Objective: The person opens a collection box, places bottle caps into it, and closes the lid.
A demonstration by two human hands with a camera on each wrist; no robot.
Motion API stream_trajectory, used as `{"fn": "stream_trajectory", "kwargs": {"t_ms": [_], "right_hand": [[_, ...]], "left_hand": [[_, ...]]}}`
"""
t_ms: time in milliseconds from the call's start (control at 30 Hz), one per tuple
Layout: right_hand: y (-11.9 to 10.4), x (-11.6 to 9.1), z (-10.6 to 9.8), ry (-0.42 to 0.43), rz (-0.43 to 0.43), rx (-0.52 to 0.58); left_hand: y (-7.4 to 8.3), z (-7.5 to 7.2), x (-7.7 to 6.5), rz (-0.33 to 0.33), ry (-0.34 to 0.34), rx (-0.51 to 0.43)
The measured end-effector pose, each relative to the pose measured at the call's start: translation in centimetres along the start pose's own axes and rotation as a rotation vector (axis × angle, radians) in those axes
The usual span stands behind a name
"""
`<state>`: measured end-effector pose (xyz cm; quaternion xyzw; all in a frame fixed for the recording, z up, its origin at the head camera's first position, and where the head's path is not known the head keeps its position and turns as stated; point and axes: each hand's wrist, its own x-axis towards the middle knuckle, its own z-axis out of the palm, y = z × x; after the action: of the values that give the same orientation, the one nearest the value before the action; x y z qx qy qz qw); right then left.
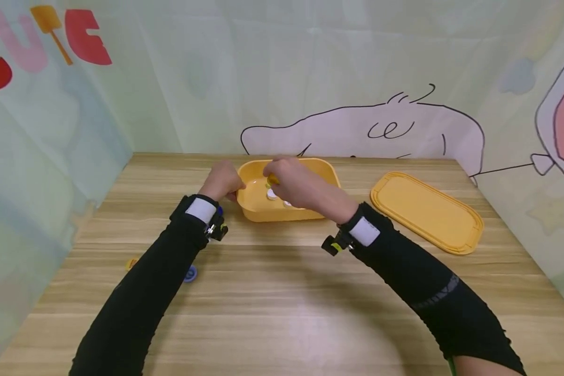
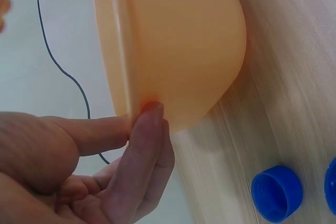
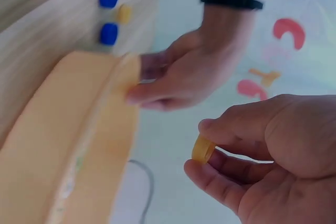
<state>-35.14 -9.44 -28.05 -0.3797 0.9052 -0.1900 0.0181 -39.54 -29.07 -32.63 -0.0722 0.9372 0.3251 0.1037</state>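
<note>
Table, two hands working at a yellow tub near the far edge. Left hand at the tub's 9 o'clock, thumb and fingers pinching the rim. Right hand over the tub, thumb and fingertips pinching a small yellow cap, clear of the wall. White cap lies on the tub floor. Yellow lid flat on the table at the tub's 3 o'clock. Blue cap and a yellow piece out toward 8 o'clock, by the left forearm.

Risks, as I judge them: the pinch on the cap looks narrow; a slip near the rim could send it outside. A hard pull at 9 o'clock might skid or tip the tub, it being light by the look of it. The left sleeve, dragged back toward 7, could sweep those loose pieces aside.
</note>
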Motion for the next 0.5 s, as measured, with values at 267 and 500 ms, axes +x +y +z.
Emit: {"fn": "stream_trajectory", "kwargs": {"t_ms": [267, 500], "right_hand": [[3.7, 1.8, 2.3, -0.055, 0.092, 0.006], [6.3, 3.4, 4.9, -0.117, 0.015, -0.019]], "left_hand": [[0.0, 0.2, -0.1, -0.002, 0.0, 0.026], [0.0, 0.3, -0.2, -0.017, 0.002, 0.003]]}}
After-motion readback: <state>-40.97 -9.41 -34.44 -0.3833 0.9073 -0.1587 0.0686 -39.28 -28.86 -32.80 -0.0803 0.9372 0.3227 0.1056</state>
